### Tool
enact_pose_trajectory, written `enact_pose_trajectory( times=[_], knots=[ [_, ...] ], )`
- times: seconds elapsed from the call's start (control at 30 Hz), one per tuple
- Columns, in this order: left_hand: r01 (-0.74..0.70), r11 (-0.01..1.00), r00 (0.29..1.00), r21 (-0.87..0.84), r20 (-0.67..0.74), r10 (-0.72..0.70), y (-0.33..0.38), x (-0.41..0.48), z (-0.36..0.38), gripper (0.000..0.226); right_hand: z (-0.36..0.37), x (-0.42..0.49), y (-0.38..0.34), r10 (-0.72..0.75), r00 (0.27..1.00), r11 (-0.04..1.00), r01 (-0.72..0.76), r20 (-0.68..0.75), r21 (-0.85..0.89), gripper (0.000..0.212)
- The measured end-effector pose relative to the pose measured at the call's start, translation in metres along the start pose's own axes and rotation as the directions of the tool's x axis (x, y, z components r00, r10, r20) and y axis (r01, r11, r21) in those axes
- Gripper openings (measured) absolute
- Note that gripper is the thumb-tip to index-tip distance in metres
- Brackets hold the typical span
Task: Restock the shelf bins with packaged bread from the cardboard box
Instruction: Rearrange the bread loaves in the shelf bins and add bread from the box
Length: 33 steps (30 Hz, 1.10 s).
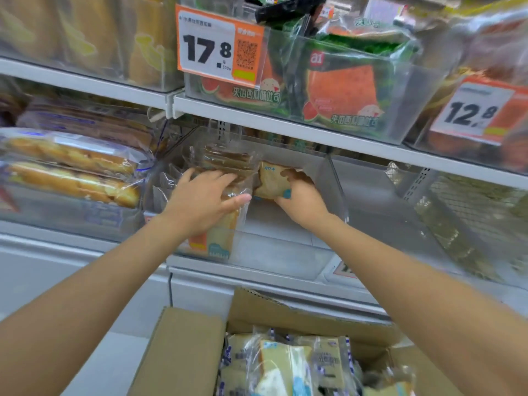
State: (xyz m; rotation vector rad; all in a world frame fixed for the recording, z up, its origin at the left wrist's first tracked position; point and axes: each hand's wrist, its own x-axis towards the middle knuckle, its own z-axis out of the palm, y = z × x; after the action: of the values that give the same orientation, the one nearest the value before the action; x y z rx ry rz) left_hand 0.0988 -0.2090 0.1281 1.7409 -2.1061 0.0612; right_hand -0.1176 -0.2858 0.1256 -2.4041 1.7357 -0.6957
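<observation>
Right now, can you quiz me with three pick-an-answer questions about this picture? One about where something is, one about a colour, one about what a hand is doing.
1. Where is the cardboard box?
A) on the top shelf
B) low down, in front of the shelves
C) inside a clear bin

2. What colour edges the 17.8 price tag?
A) orange
B) blue
C) purple

3. What is the right hand doing?
A) hanging empty
B) gripping a bread pack
C) pointing at a tag

Answers: 1 B, it sits open below the shelves. 2 A, orange borders the white number panel. 3 B, its fingers curl round the pack.
</observation>
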Motion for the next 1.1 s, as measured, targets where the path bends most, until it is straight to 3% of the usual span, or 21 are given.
enact_pose_trajectory(
  times=[0.13,0.23,0.3,0.4,0.47,0.57,0.63,0.8,0.9,1.0,1.1],
  knots=[
    [0.063,0.988,0.973,-0.138,-0.212,-0.091,0.042,-0.019,-0.016,0.03,-0.023,-0.072,-0.013,-0.096,0.992,0.99,0.104,-0.082,0.098,0.023],
    [0.11,0.947,0.976,-0.303,-0.147,-0.16,0.076,-0.055,-0.01,0.012,-0.031,-0.132,-0.012,-0.067,0.99,0.975,0.091,-0.123,0.205,0.017],
    [0.188,0.918,0.98,-0.348,0.006,-0.198,0.088,-0.089,0.006,0.013,-0.027,-0.174,0.003,-0.049,0.999,0.975,0.052,-0.018,0.217,0.018],
    [0.323,0.864,0.937,-0.387,0.258,-0.235,0.094,-0.141,0.038,0.017,-0.018,-0.229,0.045,0.009,0.953,0.985,-0.061,0.303,0.164,0.023],
    [0.407,0.816,0.9,-0.41,0.332,-0.282,0.09,-0.17,0.06,0.015,-0.008,-0.254,0.075,0.099,0.889,0.979,-0.167,0.447,0.116,0.025],
    [0.487,0.778,0.856,-0.398,0.396,-0.333,0.084,-0.192,0.081,0.014,0.021,-0.271,0.102,0.24,0.813,0.934,-0.342,0.53,0.102,0.028],
    [0.518,0.756,0.83,-0.401,0.449,-0.33,0.081,-0.195,0.092,0.014,0.048,-0.272,0.099,0.27,0.755,0.908,-0.406,0.598,0.103,0.043],
    [0.558,0.725,0.777,-0.404,0.562,-0.285,0.091,-0.193,0.112,0.02,0.112,-0.264,0.081,0.214,0.695,0.977,-0.14,0.686,-0.162,0.092],
    [0.608,0.693,0.739,-0.387,0.596,-0.314,0.091,-0.192,0.117,0.027,0.115,-0.255,0.076,0.176,0.727,0.971,-0.018,0.664,-0.238,0.072],
    [0.644,0.662,0.704,-0.383,0.635,-0.318,0.095,-0.194,0.122,0.036,0.097,-0.252,0.072,0.018,0.789,0.987,0.084,0.614,-0.137,0.052],
    [0.733,0.507,0.629,-0.454,0.736,-0.25,0.108,-0.201,0.116,0.037,0.069,-0.262,0.066,-0.095,0.888,0.995,0.094,0.449,0.024,0.043]
  ],
)
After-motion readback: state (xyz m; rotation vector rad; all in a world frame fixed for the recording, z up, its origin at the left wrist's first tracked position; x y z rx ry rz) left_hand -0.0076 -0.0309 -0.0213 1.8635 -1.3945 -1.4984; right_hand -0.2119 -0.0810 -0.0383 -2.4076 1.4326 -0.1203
